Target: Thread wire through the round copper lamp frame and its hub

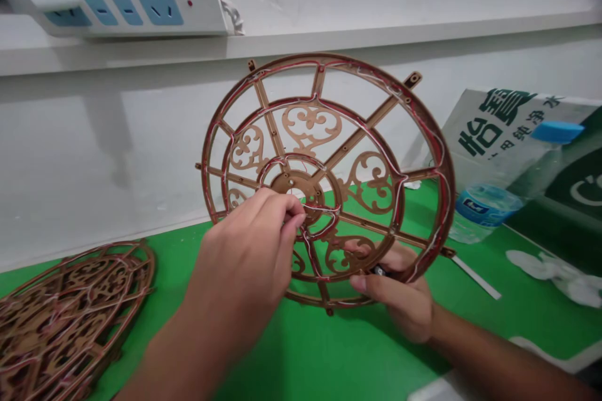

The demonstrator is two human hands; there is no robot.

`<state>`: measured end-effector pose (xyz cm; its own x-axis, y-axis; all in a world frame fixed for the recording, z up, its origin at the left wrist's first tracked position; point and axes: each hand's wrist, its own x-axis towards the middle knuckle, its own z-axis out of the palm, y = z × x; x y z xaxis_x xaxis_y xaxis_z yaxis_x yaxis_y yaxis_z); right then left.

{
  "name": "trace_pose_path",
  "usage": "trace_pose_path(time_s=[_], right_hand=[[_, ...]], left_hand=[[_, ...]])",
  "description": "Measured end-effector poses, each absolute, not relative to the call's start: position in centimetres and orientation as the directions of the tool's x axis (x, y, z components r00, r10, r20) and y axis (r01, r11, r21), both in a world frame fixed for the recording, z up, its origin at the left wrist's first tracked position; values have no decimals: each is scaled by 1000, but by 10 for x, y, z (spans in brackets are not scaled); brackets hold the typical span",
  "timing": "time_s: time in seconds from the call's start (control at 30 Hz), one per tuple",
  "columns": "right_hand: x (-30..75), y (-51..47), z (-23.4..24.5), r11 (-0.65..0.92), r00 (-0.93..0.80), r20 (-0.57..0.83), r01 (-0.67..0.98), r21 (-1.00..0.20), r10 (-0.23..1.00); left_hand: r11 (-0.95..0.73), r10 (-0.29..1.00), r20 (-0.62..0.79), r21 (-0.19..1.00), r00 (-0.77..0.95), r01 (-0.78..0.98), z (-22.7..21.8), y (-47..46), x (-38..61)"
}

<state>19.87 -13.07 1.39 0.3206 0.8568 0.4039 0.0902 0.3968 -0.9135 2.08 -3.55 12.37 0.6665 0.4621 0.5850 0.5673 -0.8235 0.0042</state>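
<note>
A round brown openwork frame (376, 118) with scroll ornaments stands tilted above the table, red and white wires running along its rings and spokes. My right hand (399, 291) grips its lower right rim, thumb in front and fingers behind; a small dark object shows beside the thumb. At the frame's centre, my left hand (254, 250) is closed in a pinch near the hub and its wires. What lies between those fingertips is hidden or too small to make out.
Similar brown frames (70, 307) are stacked at the left on the green table (197, 326). A power strip (136, 3) sits on the wall ledge. At the right are a water bottle (498, 200), a printed carton (484, 116), crumpled tissue (559, 272) and a white strip (477, 277).
</note>
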Motion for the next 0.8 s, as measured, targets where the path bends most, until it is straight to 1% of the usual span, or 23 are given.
trace_pose_path(time_s=[0.33, 0.47, 0.57, 0.7, 0.8], right_hand=[[196, -132, 15, 384, 366, 383, 72, -920, 848], [195, -132, 15, 393, 360, 392, 72, -917, 847], [196, -132, 15, 411, 386, 403, 68, -909, 830], [197, -133, 14, 412, 379, 398, 48, -910, 835], [196, -133, 13, 408, 405, 388, 39, -912, 828]], left_hand=[[-837, 450, 616, 39, 646, 546, 123, -35, 20], [-840, 454, 622, 61, 638, 538, 120, -35, 19], [-850, 443, 635, 74, 632, 522, 118, -35, 19], [-858, 428, 666, 88, 610, 506, 117, -36, 20], [-863, 408, 696, 83, 591, 498, 120, -37, 20]])
